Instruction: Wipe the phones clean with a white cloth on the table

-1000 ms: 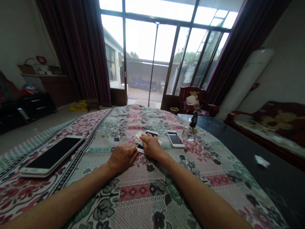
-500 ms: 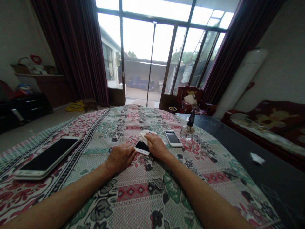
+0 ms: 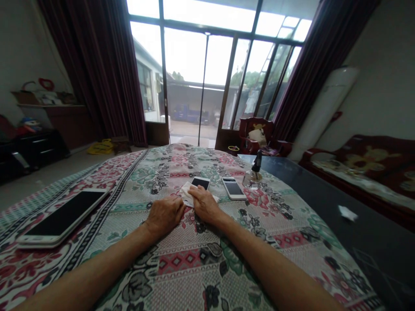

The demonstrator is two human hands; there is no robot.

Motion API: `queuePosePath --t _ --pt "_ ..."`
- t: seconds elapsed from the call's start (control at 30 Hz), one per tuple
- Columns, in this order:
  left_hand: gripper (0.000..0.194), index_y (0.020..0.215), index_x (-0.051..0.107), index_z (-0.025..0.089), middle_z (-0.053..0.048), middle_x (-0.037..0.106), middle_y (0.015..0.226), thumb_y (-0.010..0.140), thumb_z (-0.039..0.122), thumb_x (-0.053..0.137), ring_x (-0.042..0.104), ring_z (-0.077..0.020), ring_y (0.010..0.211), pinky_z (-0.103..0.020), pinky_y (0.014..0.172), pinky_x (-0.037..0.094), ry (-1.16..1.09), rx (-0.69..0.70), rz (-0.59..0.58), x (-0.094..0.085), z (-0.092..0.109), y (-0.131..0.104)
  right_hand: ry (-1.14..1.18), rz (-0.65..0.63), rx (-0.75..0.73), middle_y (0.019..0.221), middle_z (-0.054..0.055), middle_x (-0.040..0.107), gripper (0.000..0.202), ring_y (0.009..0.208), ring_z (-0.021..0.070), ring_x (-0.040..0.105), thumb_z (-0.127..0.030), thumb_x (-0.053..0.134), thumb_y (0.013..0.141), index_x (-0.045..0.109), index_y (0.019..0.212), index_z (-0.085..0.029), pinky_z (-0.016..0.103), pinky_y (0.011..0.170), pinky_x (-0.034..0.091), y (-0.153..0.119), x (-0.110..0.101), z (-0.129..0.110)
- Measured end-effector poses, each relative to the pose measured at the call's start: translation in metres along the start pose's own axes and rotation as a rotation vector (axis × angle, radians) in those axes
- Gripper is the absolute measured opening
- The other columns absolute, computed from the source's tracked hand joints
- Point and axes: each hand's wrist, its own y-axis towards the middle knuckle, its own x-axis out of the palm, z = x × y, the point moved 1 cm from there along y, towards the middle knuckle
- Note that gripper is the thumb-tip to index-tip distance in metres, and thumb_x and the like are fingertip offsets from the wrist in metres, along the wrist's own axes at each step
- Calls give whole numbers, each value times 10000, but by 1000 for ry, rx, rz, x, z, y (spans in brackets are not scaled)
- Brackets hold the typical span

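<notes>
A person's two arms, bare all along the visible forearms, with both hands ungloved. The left forearm [image 3: 97, 264] and right forearm [image 3: 266, 259] look broad at the near edge of the view and taper smoothly to slim wrists. The left hand [image 3: 166, 212] shows rounded knuckles and faint creases across its back; the right hand [image 3: 205, 204] has slender fingers.

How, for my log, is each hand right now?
Left hand: curled beside a phone; grip cannot be told.
Right hand: holding a white wipe against that phone.
</notes>
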Motion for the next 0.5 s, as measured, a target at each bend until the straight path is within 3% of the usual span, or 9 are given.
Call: queuePosePath --t 0.2,0.37,0.5 --pt "234 736 605 180 -53 658 704 900 276 470 585 -168 636 -266 518 336 -6 -16 55 3 -1 1 40 -58 -73 1237 15 602 355 1090 190 491 -89 398 899 646 1104 -239 317 878 355 0 0 -4" --pt "254 735 604 181 -63 655 740 916 274 453 591 -185 682 -274 548 360 1 8 40 2 -1 1 12 -68 58 1352 -17 535 383 1204 235 422 -121 385 902 626 1153 -282 388 933 333 1 -1 1" --pt "276 714 595 176 -60 639 707 921 280 444 586 -183 662 -275 549 362 -8 2 20 2 -2 1 -41 -71 123 1279 27 580 374 1161 249 439 -102 384 874 637 1112 -242 406 927 336 -4 -6 -5"
